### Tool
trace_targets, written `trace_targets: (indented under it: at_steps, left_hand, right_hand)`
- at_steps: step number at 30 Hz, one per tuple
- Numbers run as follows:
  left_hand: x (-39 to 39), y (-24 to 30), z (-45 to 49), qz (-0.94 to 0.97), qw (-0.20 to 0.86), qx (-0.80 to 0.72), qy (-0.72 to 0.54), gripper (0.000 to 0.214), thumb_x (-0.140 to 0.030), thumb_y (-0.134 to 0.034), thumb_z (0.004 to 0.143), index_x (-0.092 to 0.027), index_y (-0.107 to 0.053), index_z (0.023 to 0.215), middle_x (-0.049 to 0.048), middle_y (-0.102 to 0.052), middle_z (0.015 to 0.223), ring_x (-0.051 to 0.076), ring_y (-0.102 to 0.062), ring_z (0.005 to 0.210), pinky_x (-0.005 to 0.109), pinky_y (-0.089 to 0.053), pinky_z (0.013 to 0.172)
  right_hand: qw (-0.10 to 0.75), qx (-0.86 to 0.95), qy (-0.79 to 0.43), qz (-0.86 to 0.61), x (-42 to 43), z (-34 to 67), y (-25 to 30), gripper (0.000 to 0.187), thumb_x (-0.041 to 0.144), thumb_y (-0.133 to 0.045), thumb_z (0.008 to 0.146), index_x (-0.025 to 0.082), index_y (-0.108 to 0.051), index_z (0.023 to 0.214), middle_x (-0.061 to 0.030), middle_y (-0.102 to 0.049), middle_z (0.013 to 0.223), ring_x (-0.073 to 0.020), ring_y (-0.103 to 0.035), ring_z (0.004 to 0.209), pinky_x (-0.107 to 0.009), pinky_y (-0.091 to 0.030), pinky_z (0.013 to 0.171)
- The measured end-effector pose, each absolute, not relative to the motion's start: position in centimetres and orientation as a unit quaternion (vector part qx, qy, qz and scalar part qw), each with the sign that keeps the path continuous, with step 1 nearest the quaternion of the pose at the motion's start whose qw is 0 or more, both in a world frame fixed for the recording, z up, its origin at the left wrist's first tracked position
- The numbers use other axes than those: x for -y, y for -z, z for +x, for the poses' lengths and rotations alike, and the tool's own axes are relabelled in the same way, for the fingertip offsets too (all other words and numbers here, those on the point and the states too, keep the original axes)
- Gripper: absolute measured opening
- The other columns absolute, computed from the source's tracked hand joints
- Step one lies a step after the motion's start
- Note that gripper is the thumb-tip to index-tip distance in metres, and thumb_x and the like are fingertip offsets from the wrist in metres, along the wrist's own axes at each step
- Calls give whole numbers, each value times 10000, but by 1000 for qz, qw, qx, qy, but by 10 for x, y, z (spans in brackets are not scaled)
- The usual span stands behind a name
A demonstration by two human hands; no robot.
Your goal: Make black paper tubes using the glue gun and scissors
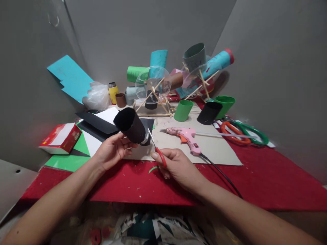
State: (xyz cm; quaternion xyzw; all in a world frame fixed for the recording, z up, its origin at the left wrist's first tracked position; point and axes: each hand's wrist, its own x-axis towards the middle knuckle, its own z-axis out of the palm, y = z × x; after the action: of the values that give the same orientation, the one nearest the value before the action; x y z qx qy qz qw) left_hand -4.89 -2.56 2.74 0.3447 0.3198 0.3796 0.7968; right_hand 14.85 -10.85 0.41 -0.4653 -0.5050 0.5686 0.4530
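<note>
My left hand point(112, 149) is closed around a black paper cup point(130, 125), holding it tilted with its open mouth facing up and left. My right hand point(176, 165) grips small red-handled scissors point(156, 147), whose blades point up toward the cup's lower end, where a bit of white paper shows. Both hands hover over the near edge of a grey cardboard sheet point(217, 148) lying on red felt point(268, 183).
A pink glue gun point(187, 136) with a black cord lies on the cardboard. Behind stand green and black cups point(183, 110), a stick wheel model with coloured tubes point(163, 92), orange and green scissors point(242, 133) at right. Black, white and green paper sheets and a red box point(61, 137) lie at left.
</note>
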Motion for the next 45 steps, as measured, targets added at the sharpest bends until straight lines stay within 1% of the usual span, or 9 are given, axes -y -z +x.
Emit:
trace_targets:
  at_steps: [5,8,11,17,22,27,31,34,45]
  left_hand:
    - [28,-31,-46,345,770,-341,-414,224,-243,-508,860,-125,-692,810,92,-730,807,178,-668,677,243,-496,526]
    - [32,-35,-43,338,758,-347,-436,230,-251,-498,875,-138,-691,824,79,-738,835,198,-675,710,299,-542,582]
    - [35,-38,-42,320,770,-348,-429,301,-357,-494,905,-145,-693,824,74,-738,815,219,-683,723,367,-573,648]
    - [38,-37,-44,351,790,-293,-408,385,-458,-486,905,-171,-675,1077,107,-715,1074,288,-660,990,444,-546,815]
    - [44,-39,-43,385,786,-264,-405,503,-583,-518,855,-206,-653,1160,109,-638,1256,314,-557,1179,485,-444,971]
    - [48,-40,-43,432,772,-233,-405,649,-686,-510,798,-228,-597,1250,113,-544,1379,349,-452,1289,510,-397,1015]
    - [47,-36,-45,457,756,-232,-408,485,-523,-618,817,-266,-615,1228,75,-560,1369,322,-469,1280,481,-429,998]
    - [46,-34,-47,457,754,-232,-411,371,-427,-623,840,-258,-657,1168,60,-612,1309,299,-504,1251,450,-460,973]
    - [46,-37,-47,448,742,-256,-428,345,-422,-636,819,-214,-690,1089,91,-672,1211,328,-528,1226,483,-467,961]
  right_hand:
    - [445,512,-571,-464,110,147,-4,555,626,-634,774,188,-432,501,64,-407,384,-69,-341,388,-232,-261,443]
    - [439,511,-576,-463,111,147,-4,553,620,-651,762,190,-422,500,66,-402,387,-69,-341,388,-232,-259,441]
    - [439,510,-577,-463,111,147,-3,547,602,-668,756,188,-422,496,68,-403,387,-68,-341,389,-230,-256,440]
    - [452,502,-563,-476,108,148,-3,554,613,-660,758,192,-427,485,66,-401,368,-74,-357,375,-234,-270,439]
    - [460,492,-557,-485,106,148,-3,565,639,-659,742,199,-410,490,64,-399,372,-76,-351,370,-236,-267,428]
    - [465,490,-544,-497,107,147,-4,577,649,-675,716,200,-389,494,65,-392,391,-72,-338,391,-234,-252,432]
    - [465,492,-538,-503,107,146,-5,586,665,-664,712,199,-380,497,70,-375,397,-70,-326,399,-236,-237,434]
    - [457,499,-540,-501,108,146,-6,574,646,-669,717,198,-383,499,70,-377,399,-70,-325,405,-238,-233,441]
    - [423,535,-528,-506,109,149,-6,533,617,-645,744,201,-402,517,68,-390,426,-73,-306,419,-244,-205,431]
